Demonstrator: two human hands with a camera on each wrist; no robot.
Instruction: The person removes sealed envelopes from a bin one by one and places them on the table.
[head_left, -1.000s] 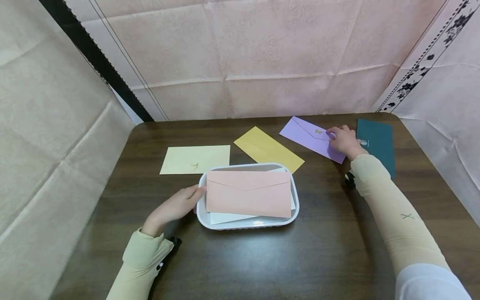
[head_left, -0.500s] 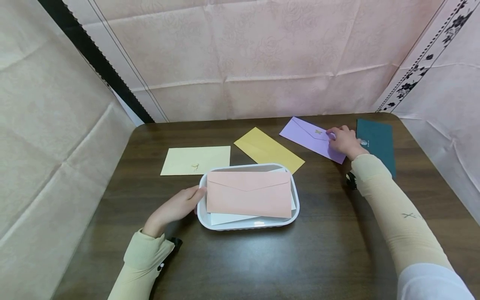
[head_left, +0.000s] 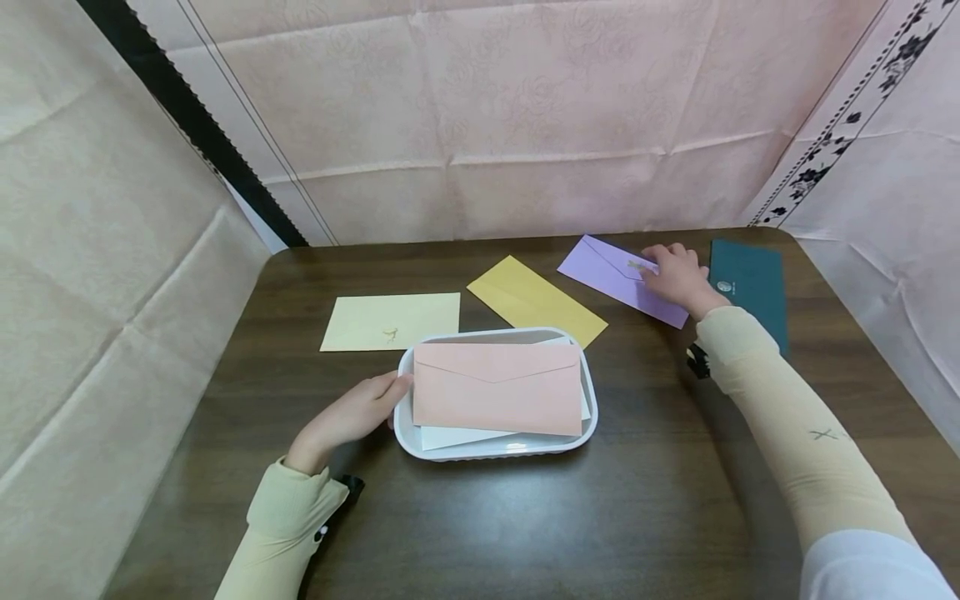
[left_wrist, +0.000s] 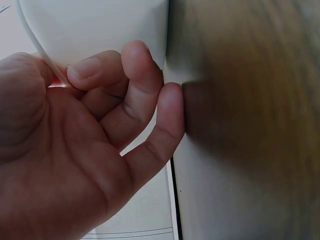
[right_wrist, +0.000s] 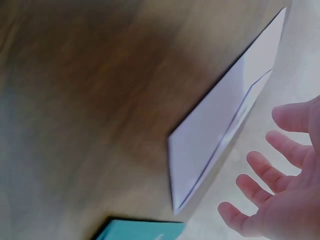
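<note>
- Two bare hands here, and the left hand (head_left: 352, 412) is the nearer: it pinches the rim of a white, rounded-corner tray (head_left: 495, 454), thumb over the edge, fingers outside. Nice steadying hold; light pressure should do.
- Inside lies a pale pink rectangular paper envelope (head_left: 497, 387) over white paper (head_left: 453, 437) peeking out along the near edge. I'd keep that thumb off the stack so nothing creases.
- Just past the tray, on the dark brown wood-look desk (head_left: 480, 533): a pale cream paper envelope with a small gold motif (head_left: 393, 321), plus a slanted golden-yellow paper rectangle (head_left: 532, 300) partly hidden by the rim. Can't tell if it's touching, so go easy sliding the tray.
- Right of that, a dark teal paper rectangle with a pale emblem (head_left: 753, 287) sits next to the right wrist. Don't let the sleeve drag it.
- Farther back, the slanted lilac paper envelope with a pointed flap (head_left: 600, 265) lies flat. Right hand (head_left: 681, 279) hovers above it, fingers loosely spread, gripping nothing. Imo a fingernail under one edge, then a pinch, beats scrabbling mid-face.
</note>
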